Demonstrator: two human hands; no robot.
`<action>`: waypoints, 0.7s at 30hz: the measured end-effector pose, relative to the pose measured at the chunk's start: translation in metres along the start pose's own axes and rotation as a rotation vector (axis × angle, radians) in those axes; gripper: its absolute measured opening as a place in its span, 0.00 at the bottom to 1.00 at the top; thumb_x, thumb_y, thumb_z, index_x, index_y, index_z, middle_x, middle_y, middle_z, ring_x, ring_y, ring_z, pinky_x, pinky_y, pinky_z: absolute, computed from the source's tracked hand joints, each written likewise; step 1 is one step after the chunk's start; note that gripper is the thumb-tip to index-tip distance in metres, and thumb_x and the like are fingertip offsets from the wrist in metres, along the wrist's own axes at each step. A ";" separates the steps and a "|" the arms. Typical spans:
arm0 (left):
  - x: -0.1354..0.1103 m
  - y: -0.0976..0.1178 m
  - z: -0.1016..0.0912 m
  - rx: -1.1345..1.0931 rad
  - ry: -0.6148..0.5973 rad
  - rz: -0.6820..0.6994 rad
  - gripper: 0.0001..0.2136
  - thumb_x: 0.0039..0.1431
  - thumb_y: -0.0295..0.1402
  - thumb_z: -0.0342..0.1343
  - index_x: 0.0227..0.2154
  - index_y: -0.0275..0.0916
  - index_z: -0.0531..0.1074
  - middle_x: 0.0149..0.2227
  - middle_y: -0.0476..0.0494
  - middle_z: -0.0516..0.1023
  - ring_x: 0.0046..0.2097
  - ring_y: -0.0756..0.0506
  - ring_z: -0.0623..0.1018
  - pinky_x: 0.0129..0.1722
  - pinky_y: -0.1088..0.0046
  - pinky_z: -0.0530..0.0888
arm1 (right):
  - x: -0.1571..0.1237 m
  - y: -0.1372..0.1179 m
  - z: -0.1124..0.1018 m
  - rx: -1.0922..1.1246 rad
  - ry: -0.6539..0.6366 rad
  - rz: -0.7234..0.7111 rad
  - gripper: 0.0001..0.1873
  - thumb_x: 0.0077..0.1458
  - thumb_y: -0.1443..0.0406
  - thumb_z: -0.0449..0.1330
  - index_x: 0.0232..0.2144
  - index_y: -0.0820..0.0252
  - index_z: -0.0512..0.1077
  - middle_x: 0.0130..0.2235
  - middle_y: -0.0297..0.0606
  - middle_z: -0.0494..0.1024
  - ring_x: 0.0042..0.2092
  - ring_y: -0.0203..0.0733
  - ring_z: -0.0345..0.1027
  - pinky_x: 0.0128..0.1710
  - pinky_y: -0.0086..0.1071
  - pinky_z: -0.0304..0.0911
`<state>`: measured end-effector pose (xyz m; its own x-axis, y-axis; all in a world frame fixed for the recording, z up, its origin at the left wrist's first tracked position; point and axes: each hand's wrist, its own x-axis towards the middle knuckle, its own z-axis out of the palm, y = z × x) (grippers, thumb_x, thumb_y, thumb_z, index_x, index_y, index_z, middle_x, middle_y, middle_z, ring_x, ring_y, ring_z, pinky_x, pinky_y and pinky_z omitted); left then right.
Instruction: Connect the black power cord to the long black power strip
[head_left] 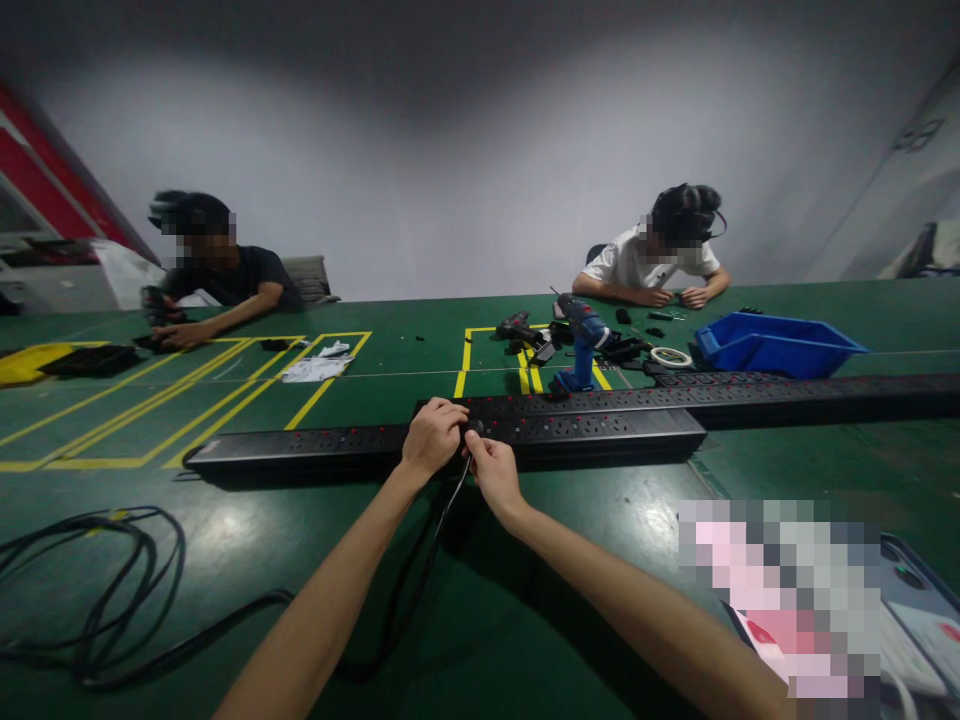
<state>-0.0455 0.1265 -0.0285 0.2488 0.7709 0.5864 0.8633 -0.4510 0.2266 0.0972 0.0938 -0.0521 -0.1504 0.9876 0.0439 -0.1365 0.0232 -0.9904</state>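
A long black power strip [600,428] with rows of sockets and small red marks lies across the green table in front of me. My left hand [433,437] is closed over the strip near its middle, fingers bent on its top beside the plug. Between thumb and fingers, my right hand [493,470] grips a black plug [477,426] at the strip's socket face. The plug's pins are hidden, so how far it sits in a socket I cannot tell. From it a black cable [448,510] runs down toward me and under my left forearm.
More black power strips [817,396] lie behind and to the right. Coiled cable [135,560] sits at left. Beyond the strips stand a blue cordless drill [581,335], small black parts and a blue bin [772,345]. Two people [232,275] work across the table. A partly blurred pile lies front right.
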 end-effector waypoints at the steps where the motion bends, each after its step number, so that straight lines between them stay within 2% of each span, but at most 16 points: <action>1: 0.000 0.000 0.000 0.000 0.000 0.001 0.12 0.54 0.22 0.50 0.32 0.41 0.79 0.43 0.47 0.82 0.47 0.41 0.72 0.49 0.60 0.73 | 0.000 -0.001 0.001 0.009 -0.004 0.006 0.27 0.53 0.44 0.56 0.22 0.62 0.69 0.15 0.28 0.60 0.17 0.30 0.50 0.18 0.27 0.45; 6: 0.001 -0.001 0.000 -0.004 0.002 0.002 0.12 0.54 0.22 0.51 0.32 0.40 0.78 0.43 0.47 0.81 0.47 0.41 0.72 0.49 0.60 0.73 | -0.001 -0.006 0.002 0.068 -0.013 0.042 0.26 0.53 0.45 0.56 0.22 0.62 0.68 0.15 0.26 0.58 0.17 0.30 0.49 0.17 0.27 0.44; 14: 0.001 0.000 0.000 0.002 0.007 0.000 0.13 0.54 0.22 0.49 0.31 0.41 0.79 0.42 0.47 0.82 0.48 0.41 0.72 0.49 0.60 0.73 | -0.008 -0.002 0.000 -0.015 0.007 -0.016 0.25 0.54 0.46 0.57 0.23 0.62 0.69 0.16 0.27 0.60 0.18 0.30 0.52 0.18 0.26 0.45; 21: 0.002 0.000 -0.001 -0.003 -0.028 -0.001 0.13 0.54 0.23 0.50 0.34 0.41 0.79 0.44 0.46 0.81 0.48 0.41 0.72 0.50 0.59 0.72 | -0.003 -0.017 0.001 0.083 -0.023 0.076 0.27 0.52 0.43 0.56 0.22 0.62 0.68 0.14 0.25 0.55 0.16 0.29 0.47 0.16 0.26 0.43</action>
<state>-0.0453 0.1272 -0.0268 0.2603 0.7832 0.5646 0.8622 -0.4517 0.2290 0.0985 0.0903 -0.0351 -0.1853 0.9823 -0.0267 -0.2042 -0.0651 -0.9768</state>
